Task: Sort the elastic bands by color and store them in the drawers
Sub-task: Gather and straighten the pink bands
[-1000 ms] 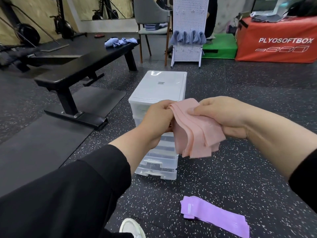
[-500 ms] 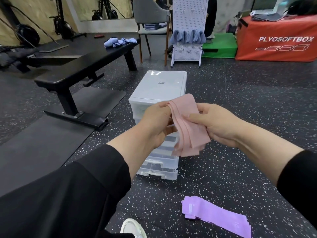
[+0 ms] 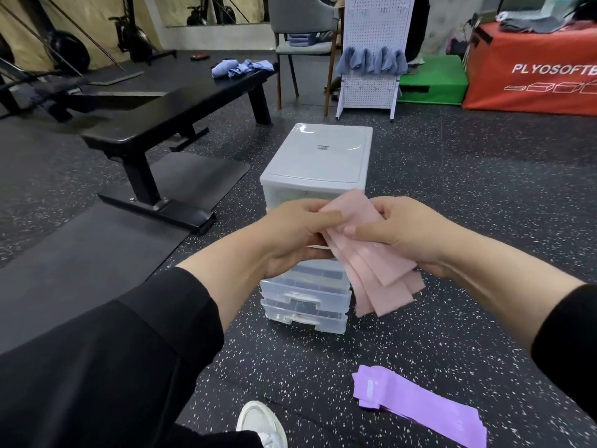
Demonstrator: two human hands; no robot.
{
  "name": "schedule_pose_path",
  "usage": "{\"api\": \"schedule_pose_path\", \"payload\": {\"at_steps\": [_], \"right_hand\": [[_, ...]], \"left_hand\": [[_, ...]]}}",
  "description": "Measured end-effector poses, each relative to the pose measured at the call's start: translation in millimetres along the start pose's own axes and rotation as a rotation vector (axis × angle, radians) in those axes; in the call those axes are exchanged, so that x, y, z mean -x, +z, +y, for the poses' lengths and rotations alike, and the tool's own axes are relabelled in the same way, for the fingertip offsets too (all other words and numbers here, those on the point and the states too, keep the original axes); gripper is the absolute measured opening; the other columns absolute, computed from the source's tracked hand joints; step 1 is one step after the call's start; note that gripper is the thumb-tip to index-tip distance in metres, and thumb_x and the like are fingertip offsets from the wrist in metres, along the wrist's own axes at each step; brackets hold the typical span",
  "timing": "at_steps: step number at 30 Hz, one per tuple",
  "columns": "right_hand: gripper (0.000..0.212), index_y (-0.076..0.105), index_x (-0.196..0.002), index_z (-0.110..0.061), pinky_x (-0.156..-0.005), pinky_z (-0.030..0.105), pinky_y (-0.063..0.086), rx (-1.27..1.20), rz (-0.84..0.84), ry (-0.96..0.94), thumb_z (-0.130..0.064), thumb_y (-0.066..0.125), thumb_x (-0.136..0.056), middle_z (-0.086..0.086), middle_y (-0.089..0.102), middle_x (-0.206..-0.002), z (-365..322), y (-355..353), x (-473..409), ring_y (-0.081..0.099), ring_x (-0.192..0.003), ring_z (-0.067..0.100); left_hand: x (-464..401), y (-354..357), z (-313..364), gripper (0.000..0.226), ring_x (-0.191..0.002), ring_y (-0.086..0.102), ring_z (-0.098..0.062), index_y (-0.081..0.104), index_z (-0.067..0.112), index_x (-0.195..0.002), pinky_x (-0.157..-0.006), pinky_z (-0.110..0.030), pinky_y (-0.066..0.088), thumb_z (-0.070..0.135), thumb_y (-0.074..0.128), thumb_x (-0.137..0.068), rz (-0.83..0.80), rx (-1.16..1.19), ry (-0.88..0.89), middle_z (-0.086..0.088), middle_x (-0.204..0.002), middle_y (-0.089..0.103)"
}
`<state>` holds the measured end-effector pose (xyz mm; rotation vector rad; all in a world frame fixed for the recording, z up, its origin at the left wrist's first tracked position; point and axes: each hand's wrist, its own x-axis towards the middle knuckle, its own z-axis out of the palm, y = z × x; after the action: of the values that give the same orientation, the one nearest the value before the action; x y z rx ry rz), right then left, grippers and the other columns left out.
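Both the left hand and right hand pinch the pink elastic bands, seemingly squaring them for the drawer unit. The purple bands lie apart on the floor, likely kept separate by colour.

The person wears a black long-sleeved top. The left sleeve is loose and wide, its cuff pushed up so the forearm is bare down to the left hand. The right sleeve is black too, ending short of the right hand. Below, a white shoe with white laces shows, beside dark trousers.
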<state>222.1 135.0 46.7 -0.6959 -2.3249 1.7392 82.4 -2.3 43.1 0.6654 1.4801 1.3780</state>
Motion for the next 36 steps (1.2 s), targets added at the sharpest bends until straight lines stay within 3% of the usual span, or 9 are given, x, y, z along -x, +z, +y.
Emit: {"api": "schedule_pose_path", "payload": {"at_steps": [8,15,19,21,24,27,29,31,36], "right_hand": [[0.049,0.065,-0.123,-0.006,-0.094,0.049,0.056,-0.225,-0.168,0.135,-0.029,0.076,-0.08,0.013,0.075,-0.113,3.5,24.2,-35.1,0.072,-0.103,0.029],[0.033,0.066,-0.122,-0.014,-0.093,0.047,0.056,-0.182,-0.149,0.196,-0.016,0.072,-0.09,0.01,0.077,-0.109,31.1,46.6,-91.2,0.072,-0.101,0.028],[0.024,0.069,-0.112,-0.019,-0.076,0.042,0.06,0.005,-0.115,0.257,-0.013,0.073,-0.089,0.011,0.076,-0.104,60.1,66.4,-129.0,0.073,-0.093,0.028],[0.027,0.07,-0.112,-0.017,-0.068,0.041,0.061,0.077,-0.097,0.29,-0.008,0.071,-0.087,0.014,0.074,-0.104,78.1,74.4,-147.8,0.073,-0.09,0.031],[0.031,0.069,-0.114,-0.015,-0.054,0.032,0.056,0.213,-0.075,0.294,-0.001,0.067,-0.086,0.011,0.071,-0.095,101.0,84.1,-171.1,0.068,-0.074,0.025],[0.032,0.07,-0.115,-0.015,-0.056,0.029,0.053,0.356,-0.066,0.262,-0.002,0.067,-0.085,0.009,0.069,-0.096,125.0,89.6,-194.4,0.064,-0.074,0.023],[0.037,0.068,-0.122,-0.015,-0.065,0.028,0.051,0.516,-0.098,0.232,-0.006,0.067,-0.086,0.01,0.067,-0.107,140.5,93.0,-208.1,0.064,-0.085,0.025],[0.043,0.064,-0.129,-0.014,-0.077,0.029,0.051,0.631,-0.149,0.22,-0.008,0.066,-0.086,0.01,0.065,-0.121,155.0,96.0,-219.5,0.063,-0.097,0.028],[0.051,0.057,-0.138,-0.018,-0.083,0.03,0.05,0.792,-0.271,0.254,-0.014,0.066,-0.087,0.009,0.063,-0.13,179.0,102.9,-234.0,0.061,-0.101,0.027]], "left_hand": [[-26.1,-51.0,19.1,0.029,-0.075,0.068,-0.028,0.066,-0.005,-0.116,-0.063,-0.032,0.059,0.005,0.073,-0.089,0.304,-0.115,0.088,-0.017,-0.091,0.069],[-59.1,-111.3,-26.8,0.008,-0.078,0.061,-0.025,0.066,0.012,-0.086,-0.07,-0.035,0.055,0.01,0.071,-0.092,0.402,-0.113,0.015,-0.011,-0.087,0.065],[-83.3,-133.7,-81.0,0.005,-0.071,0.053,-0.017,0.066,0.01,-0.096,-0.061,-0.025,0.04,0.014,0.07,-0.094,0.46,-0.06,-0.101,-0.007,-0.086,0.063],[-97.1,-143.3,-110.3,0.02,-0.078,0.056,-0.019,0.067,0.001,-0.111,-0.063,-0.026,0.043,0.012,0.069,-0.094,0.483,-0.005,-0.159,-0.011,-0.096,0.064],[-112.3,-156.7,-140.7,0.014,-0.075,0.057,-0.017,0.063,0.003,-0.106,-0.065,-0.026,0.046,0.008,0.067,-0.094,0.442,0.007,-0.222,-0.01,-0.091,0.063],[-127.9,-167.8,-159.3,0.014,-0.075,0.06,-0.016,0.061,0.004,-0.107,-0.063,-0.026,0.05,0.005,0.066,-0.094,0.412,0.017,-0.267,-0.008,-0.093,0.066],[-137.3,-170.9,-169.2,0.033,-0.083,0.065,-0.019,0.06,0.007,-0.121,-0.066,-0.03,0.056,0.006,0.07,-0.09,0.404,-0.105,-0.254,-0.009,-0.105,0.068],[-144.7,-172.6,-175.3,0.051,-0.095,0.065,-0.023,0.056,0.015,-0.133,-0.078,-0.032,0.055,0.009,0.072,-0.085,0.368,-0.464,-0.202,-0.007,-0.113,0.065],[-167.7,-167.8,-176.3,0.045,-0.11,0.061,-0.029,0.059,0.015,-0.133,-0.079,-0.025,0.041,0.015,0.062,-0.088,0.164,-1.019,-0.2,-0.01,-0.121,0.065]]}}
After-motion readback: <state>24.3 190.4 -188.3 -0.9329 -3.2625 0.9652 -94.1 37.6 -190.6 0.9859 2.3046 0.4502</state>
